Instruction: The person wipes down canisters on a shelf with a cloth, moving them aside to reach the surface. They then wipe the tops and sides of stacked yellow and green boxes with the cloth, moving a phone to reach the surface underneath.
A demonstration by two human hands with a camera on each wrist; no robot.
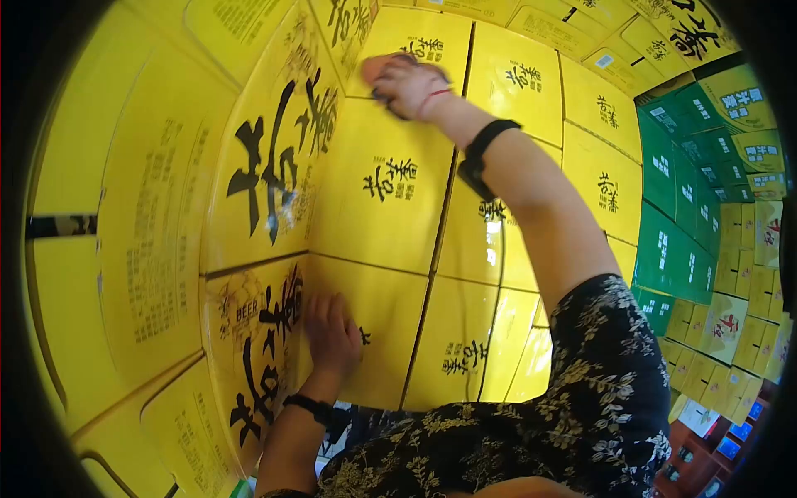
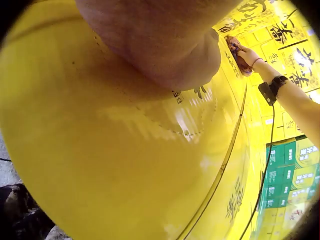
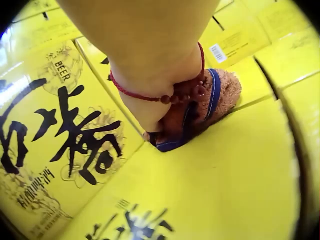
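Note:
In the head view my right hand (image 1: 413, 90) holds a reddish-brown cloth (image 1: 380, 68) with dark blue edging against the top of a far yellow carton (image 1: 452, 37). The right wrist view shows the fuzzy cloth (image 3: 226, 92) bunched under the hand, next to an upright carton face (image 3: 60, 130) with black characters. My left hand (image 1: 332, 332) rests on a nearer yellow carton top (image 1: 382, 290), fingers extended beside the upright carton wall. In the left wrist view the heel of the left hand (image 2: 185, 70) lies over the glossy carton surface (image 2: 115, 165).
Tall yellow cartons (image 1: 158, 183) stand as a wall on the left. Green cartons (image 1: 677, 241) and more yellow ones are stacked at the right. A thin black cable (image 1: 501, 274) hangs from the right wrist camera across the carton tops. Narrow seams (image 1: 433, 249) separate the cartons.

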